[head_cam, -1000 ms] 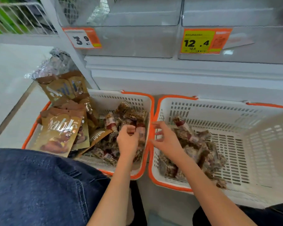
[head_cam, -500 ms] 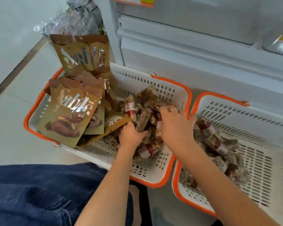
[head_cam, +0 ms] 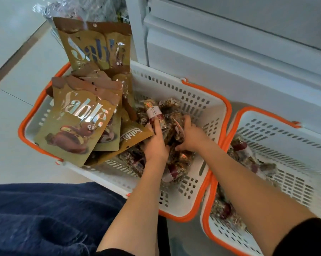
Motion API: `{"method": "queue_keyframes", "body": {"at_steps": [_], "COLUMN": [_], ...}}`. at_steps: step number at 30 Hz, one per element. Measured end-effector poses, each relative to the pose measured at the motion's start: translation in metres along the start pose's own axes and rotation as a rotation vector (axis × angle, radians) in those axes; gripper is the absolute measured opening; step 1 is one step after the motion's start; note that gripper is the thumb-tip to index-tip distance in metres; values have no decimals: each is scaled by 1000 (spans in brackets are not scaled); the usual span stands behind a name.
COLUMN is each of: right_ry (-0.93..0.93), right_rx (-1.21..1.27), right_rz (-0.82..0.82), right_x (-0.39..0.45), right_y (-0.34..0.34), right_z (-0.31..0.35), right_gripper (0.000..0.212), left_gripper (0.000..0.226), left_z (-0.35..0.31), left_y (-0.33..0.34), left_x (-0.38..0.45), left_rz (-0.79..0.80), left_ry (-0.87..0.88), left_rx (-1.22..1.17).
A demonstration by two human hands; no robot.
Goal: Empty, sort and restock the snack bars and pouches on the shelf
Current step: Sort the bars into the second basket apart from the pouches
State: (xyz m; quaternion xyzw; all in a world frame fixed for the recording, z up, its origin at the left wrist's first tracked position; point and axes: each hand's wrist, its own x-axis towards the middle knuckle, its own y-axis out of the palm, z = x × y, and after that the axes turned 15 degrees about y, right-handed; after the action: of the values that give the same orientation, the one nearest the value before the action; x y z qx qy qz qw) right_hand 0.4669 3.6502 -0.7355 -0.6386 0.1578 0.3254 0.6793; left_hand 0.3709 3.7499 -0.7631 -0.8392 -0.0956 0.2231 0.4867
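Snack bars (head_cam: 167,126): heaped in the left basket (head_cam: 202,100), right of the Sablé pouches (head_cam: 76,124); more lie in the right basket (head_cam: 285,137) beside it.
Change: my right hand (head_cam: 192,139), over the right basket a second ago, has crossed into the left basket.
Left hand (head_cam: 156,143): fingers curled round a red-banded bar, index finger laid along it.
Right hand: palm down, fingers curled into the heap gripping bars.
Forearms: both reach forward over the left basket's near rim.

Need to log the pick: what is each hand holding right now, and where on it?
Left hand and right hand clasp a bunch of snack bars from opposite sides, left forefinger along one bar's red label. Exact grip on single bars cannot be told.
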Motion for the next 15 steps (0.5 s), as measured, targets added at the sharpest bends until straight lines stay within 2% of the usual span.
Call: {"method": "queue_keyframes", "body": {"at_steps": [3,7,12,15], "right_ry": [5,19,62,20], "right_rx": [-81,-154,-182,-102], "right_rz": [0,13,149,52], "right_x": [-1,-4,-18,-23], "right_y": [9,7,-1,-2], "right_z": [1,0,4,3], "right_gripper": [133,133,129,118], "left_gripper": [111,115,119,118], "left_z": [-1,-7,-4,-8], "left_y": [-1,-6,-13,-16], "left_x": [-1,-11,-22,-28], "left_rz": [10,53,116,100], "left_ry": [37,49,12,-19], "left_rx": [-48,-259,-531,-698]}}
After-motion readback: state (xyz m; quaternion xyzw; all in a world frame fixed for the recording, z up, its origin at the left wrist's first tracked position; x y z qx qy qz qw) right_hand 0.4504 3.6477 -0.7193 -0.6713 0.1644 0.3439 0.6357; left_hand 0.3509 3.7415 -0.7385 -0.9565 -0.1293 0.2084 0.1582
